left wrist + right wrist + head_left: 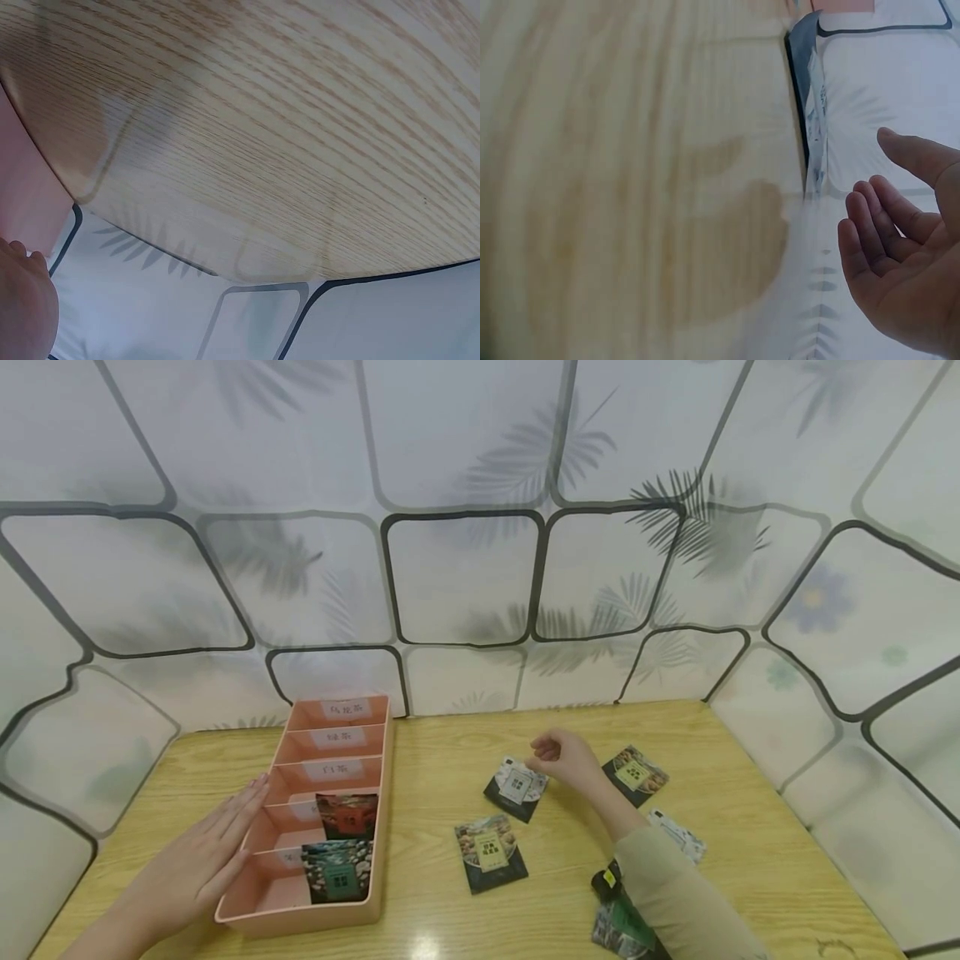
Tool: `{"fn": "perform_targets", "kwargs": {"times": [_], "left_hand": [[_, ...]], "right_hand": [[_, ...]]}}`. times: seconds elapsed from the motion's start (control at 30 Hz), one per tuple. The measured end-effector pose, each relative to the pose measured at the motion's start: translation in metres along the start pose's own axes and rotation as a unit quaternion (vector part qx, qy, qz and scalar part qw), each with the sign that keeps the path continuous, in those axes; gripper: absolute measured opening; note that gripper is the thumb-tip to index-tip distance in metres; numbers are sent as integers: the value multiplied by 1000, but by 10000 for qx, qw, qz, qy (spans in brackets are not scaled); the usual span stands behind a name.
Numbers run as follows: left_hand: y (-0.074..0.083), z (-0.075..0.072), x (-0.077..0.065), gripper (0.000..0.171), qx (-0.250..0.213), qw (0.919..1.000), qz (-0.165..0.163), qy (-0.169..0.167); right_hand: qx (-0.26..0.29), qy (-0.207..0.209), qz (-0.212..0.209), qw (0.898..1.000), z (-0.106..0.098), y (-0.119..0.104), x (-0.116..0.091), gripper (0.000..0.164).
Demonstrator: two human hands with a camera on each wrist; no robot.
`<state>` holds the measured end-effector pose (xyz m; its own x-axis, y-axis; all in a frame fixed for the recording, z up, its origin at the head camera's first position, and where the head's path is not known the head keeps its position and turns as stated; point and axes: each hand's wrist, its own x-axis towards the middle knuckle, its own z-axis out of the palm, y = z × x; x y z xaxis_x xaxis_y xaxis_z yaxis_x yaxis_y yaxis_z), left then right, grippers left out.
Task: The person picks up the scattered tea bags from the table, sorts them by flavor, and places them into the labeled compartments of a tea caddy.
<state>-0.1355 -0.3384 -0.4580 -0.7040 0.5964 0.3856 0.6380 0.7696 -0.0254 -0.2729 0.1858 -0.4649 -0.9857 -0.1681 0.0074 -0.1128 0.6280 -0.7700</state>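
Observation:
My left hand [197, 860] rests with straight fingers along the left side of a pink divided box [385, 810]. In the left wrist view only part of that hand [26, 307] shows, by the pink wall. The front compartment holds teal-labelled tea bags [337, 875]; the one behind holds red-labelled tea bags [349, 817]. My right hand [564, 762] hovers beside a tea bag with a white label [517, 787]. In the right wrist view the hand [911, 262] has thumb and bent fingers apart, nothing between them, near an upward-tilted packet [814, 112].
Yellow-labelled tea bags lie in front [491, 853] and at right [635, 775]. Near the right sleeve [682, 893] are a whitish packet [681, 837], a green-labelled packet [626, 927] and a dark object with a yellow mark [607, 880]. A patterned curtain [465, 577] borders the table.

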Motion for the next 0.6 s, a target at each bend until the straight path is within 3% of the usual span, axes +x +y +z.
{"fn": "perform_targets", "kwargs": {"times": [0.43, 0.6], "left_hand": [[-3, 2, -1, 74, -67, 9999, 112, 46], [-3, 0, 0, 74, 51, 9999, 138, 27]], "right_hand": [[-468, -677, 194, 9964, 4, 12, 0, 54], [-752, -832, -23, 9937, 4, 13, 1, 64]]}}
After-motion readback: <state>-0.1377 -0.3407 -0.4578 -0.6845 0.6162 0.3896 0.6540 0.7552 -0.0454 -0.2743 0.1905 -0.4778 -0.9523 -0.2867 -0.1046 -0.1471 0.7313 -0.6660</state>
